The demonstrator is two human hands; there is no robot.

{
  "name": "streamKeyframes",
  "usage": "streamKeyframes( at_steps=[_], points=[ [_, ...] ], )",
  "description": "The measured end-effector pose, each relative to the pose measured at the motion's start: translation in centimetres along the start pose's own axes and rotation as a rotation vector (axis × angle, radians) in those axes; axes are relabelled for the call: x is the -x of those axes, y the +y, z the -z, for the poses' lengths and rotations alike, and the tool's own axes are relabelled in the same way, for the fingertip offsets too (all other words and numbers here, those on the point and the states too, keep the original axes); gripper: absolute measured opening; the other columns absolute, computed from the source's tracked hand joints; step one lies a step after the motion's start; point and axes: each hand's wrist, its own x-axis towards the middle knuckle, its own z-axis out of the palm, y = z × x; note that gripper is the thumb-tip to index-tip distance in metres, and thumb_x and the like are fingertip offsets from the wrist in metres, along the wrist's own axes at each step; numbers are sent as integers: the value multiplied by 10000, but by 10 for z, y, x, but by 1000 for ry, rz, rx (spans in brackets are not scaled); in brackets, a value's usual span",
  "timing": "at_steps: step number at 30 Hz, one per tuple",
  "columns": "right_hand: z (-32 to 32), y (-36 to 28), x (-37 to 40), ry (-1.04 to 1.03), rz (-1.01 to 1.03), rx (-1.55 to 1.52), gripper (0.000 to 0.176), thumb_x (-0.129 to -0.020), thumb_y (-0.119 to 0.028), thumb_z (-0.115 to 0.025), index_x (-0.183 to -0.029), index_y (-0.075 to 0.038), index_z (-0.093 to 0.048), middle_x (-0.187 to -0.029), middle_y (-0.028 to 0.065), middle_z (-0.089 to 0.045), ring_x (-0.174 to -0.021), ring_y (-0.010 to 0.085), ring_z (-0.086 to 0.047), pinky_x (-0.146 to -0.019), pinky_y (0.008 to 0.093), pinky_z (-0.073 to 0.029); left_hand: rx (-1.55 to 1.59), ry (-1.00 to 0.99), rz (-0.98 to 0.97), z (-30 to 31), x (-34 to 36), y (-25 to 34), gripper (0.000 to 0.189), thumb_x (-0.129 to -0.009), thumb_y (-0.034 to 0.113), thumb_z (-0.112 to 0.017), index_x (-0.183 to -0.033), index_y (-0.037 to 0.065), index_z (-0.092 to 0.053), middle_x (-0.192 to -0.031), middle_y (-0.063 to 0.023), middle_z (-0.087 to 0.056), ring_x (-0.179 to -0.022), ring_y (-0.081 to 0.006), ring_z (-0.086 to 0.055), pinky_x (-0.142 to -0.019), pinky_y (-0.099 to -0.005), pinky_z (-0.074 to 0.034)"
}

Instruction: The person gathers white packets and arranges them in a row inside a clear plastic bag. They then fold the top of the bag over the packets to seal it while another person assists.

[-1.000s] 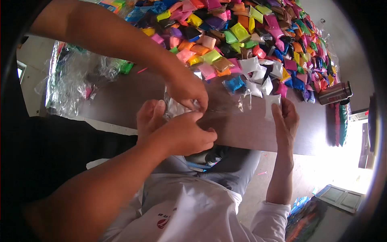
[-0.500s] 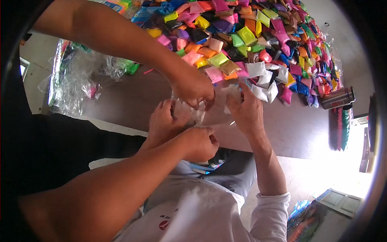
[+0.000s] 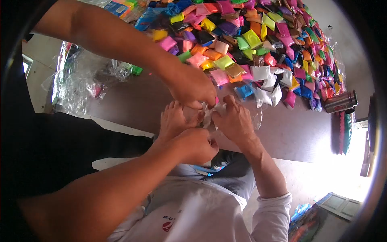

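Observation:
My left hand (image 3: 172, 120) is closed on a clear plastic bag (image 3: 207, 117) in front of my body. My right hand (image 3: 237, 121) meets it from the right, fingers pinched on the bag's whitish, crinkled part. What lies inside the bag is too hidden to tell. A co-worker's two bare arms reach in from the left. One co-worker's hand (image 3: 195, 90) bends down over the bag from above, and the other hand (image 3: 197, 146) is curled just below it, partly covering my left wrist. A blue packet (image 3: 244, 91) and white packets (image 3: 261, 73) lie beyond my right hand.
A large heap of colourful packets (image 3: 252, 38) covers the back of the brown table (image 3: 282, 129). Crumpled clear plastic (image 3: 80, 86) lies at the left. A metal cup (image 3: 340, 102) rests on its side at the right edge.
My right hand has moved left and slightly down to the bag, close to my left hand. The blue packet behind it now shows fully. The co-worker's hands stay near the bag.

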Motion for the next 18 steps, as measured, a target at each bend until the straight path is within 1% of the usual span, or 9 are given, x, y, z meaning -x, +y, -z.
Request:
streamKeyframes(
  at_steps=[3,5,7,8,10,11,13,15,18],
  points=[
    [-2,-1,2,-26,-19,-28,466,-745,-257,-665,-1101,23,-557,-979,262,-645,-932,417,-630,-832,479,-487,-24,359,69,-7,3,-16,571,-810,487,-634,-1145,28,-581,-1092,-221,-588,-1066,-388,-557,-942,-465,-431],
    [4,-1,5,-66,5,-32,501,-743,-252,-667,-1138,29,-540,-991,261,-643,-948,415,-627,-845,470,-484,89,530,106,-24,-1,-32,665,-810,570,-634,-1168,15,-557,-1131,-228,-568,-1100,-401,-530,-948,-470,-420],
    [13,-2,8,-110,31,-39,537,-741,-247,-668,-1175,35,-523,-1003,261,-640,-964,414,-623,-859,460,-481,345,261,465,-23,-8,-38,810,-780,666,-623,-1206,-14,-509,-1119,-221,-569,-1080,-390,-540,-945,-457,-419],
    [18,-2,10,-146,73,-55,579,-739,-241,-666,-1217,40,-500,-1037,262,-631,-985,409,-616,-869,452,-478,345,262,466,-23,-8,-37,810,-780,666,-623,-1206,-14,-509,-1119,-221,-569,-1080,-390,-540,-945,-457,-419],
    [23,-2,13,-180,115,-70,621,-737,-235,-663,-1259,45,-476,-1070,263,-621,-1006,405,-609,-879,443,-474,343,352,433,-21,-8,-36,723,-788,623,-627,-1122,-12,-541,-1069,-228,-588,-1029,-405,-558,-872,-497,-433],
    [24,-1,14,-221,115,-100,632,-737,-219,-657,-1276,49,-462,-1097,263,-610,-1024,406,-601,-889,441,-468,344,354,433,-20,-8,-36,723,-788,623,-627,-1122,-12,-541,-1069,-228,-588,-1029,-405,-558,-872,-497,-433],
    [25,0,15,-263,114,-128,644,-737,-202,-651,-1292,53,-449,-1124,263,-599,-1041,407,-592,-899,440,-462,346,283,464,-18,-7,-35,748,-809,624,-624,-1182,-16,-518,-1109,-216,-572,-1071,-387,-544,-929,-462,-422],
    [25,1,13,-298,186,-118,655,-757,-168,-632,-1308,91,-392,-1175,296,-553,-1097,431,-554,-952,464,-440,348,291,455,-19,-7,-35,744,-812,619,-624,-1183,-16,-517,-1110,-217,-572,-1072,-388,-544,-929,-462,-423],
    [15,4,12,-287,200,-82,637,-759,-136,-623,-1307,86,-383,-1168,297,-555,-1095,426,-556,-948,462,-444,356,299,440,-22,-8,-38,736,-816,609,-624,-1187,-17,-514,-1112,-218,-571,-1073,-389,-543,-929,-463,-423]
  ],
)
